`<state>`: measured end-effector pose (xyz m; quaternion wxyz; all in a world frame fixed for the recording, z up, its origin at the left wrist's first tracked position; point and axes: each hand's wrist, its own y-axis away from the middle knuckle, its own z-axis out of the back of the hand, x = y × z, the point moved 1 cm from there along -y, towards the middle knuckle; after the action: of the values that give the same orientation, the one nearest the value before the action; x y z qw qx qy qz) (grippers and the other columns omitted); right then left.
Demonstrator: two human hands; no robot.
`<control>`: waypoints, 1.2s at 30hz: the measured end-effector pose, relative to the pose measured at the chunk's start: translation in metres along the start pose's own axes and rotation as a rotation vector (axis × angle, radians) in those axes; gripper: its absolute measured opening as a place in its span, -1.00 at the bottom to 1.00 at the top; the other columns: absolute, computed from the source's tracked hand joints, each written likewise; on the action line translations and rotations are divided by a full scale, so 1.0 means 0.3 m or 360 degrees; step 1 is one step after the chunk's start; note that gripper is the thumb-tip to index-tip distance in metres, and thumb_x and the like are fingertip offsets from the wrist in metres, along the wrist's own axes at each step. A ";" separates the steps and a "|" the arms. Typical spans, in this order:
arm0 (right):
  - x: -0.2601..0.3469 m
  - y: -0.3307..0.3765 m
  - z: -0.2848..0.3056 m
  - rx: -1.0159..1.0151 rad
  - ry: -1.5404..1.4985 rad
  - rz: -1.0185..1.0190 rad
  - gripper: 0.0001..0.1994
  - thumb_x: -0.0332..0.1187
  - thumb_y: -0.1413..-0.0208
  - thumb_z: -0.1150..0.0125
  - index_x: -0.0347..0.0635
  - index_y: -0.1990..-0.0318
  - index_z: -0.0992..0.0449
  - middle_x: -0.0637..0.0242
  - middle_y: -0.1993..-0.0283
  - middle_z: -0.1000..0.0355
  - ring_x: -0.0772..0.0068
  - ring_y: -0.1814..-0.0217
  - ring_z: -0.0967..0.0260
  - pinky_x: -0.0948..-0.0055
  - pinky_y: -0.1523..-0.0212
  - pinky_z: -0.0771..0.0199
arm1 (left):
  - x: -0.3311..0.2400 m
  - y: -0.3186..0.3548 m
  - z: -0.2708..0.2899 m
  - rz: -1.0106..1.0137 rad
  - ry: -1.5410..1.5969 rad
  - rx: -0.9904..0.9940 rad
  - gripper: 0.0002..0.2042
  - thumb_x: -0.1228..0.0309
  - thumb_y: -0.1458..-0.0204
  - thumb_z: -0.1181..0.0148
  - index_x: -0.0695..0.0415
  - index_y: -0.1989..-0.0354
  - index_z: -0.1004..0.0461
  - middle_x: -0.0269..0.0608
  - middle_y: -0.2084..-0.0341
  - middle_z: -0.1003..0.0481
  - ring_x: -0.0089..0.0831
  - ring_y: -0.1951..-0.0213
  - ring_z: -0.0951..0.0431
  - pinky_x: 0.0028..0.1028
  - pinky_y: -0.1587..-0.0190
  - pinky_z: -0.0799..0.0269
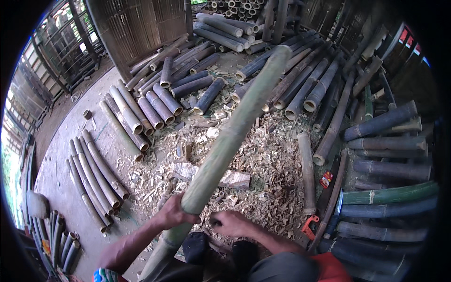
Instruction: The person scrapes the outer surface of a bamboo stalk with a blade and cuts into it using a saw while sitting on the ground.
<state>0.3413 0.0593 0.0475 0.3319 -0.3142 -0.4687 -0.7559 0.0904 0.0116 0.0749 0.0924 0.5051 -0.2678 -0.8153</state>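
Observation:
A thick, pale green bamboo pole (pixel 225 141) slants up and away across the middle of the view, its near end low by my legs. My left hand (pixel 173 212) is wrapped round its lower part. Just right of the pole, my right hand (pixel 231 223) is curled closed, apart from the pole; whether anything is inside its fingers is hidden. Beneath the pole a rough split wood block (pixel 235 179) lies on a thick bed of pale wood chips (pixel 268 164).
Cut bamboo lengths (pixel 96 174) lie in rows at the left, with more bamboo (pixel 310 89) piled at the back. Dark and green poles (pixel 390 193) are stacked along the right. An orange-red handled saw (pixel 310 227) rests near my right knee. A woven wall panel (pixel 141 28) stands behind.

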 end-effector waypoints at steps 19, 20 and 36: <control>-0.496 -0.506 1.050 -0.1426 0.2354 -0.0293 -0.60 -0.32 -0.27 -0.18 0.01 -0.25 -0.60 0.15 -0.11 -0.35 0.23 -0.19 -0.27 -0.01 -0.26 -0.21 | 0.414 0.329 -0.003 0.0567 -0.0229 -0.0629 -0.11 0.24 0.56 -0.76 0.27 -0.10 -0.51 0.06 0.18 -0.68 -0.13 0.12 -0.71 -0.14 0.00 -0.59; -0.477 -0.534 1.096 -0.1315 0.2396 -0.0401 -0.64 -0.30 -0.28 -0.18 0.05 -0.20 -0.62 0.19 -0.12 -0.35 0.24 -0.20 -0.26 -0.04 -0.29 -0.18 | 0.415 0.332 -0.008 0.0608 -0.0252 -0.0618 -0.12 0.24 0.55 -0.76 0.26 -0.09 -0.51 0.06 0.19 -0.68 -0.13 0.12 -0.71 -0.13 0.01 -0.59; -0.525 -0.584 1.193 -0.1165 0.2842 -0.0443 -0.50 -0.20 -0.36 -0.11 0.18 -0.45 -0.39 0.16 -0.41 -0.28 0.05 -0.46 -0.21 -0.42 -0.46 0.03 | 0.500 0.269 -0.066 0.0611 -0.0076 -0.0530 -0.19 0.24 0.49 -0.75 0.25 -0.04 -0.48 0.01 0.25 -0.68 -0.19 0.16 -0.71 -0.15 0.08 -0.60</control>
<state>0.3521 0.4800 -0.0338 0.3546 0.3488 0.1864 -0.8473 0.0270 -0.1260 -0.0053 0.3210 0.4035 -0.2229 -0.8273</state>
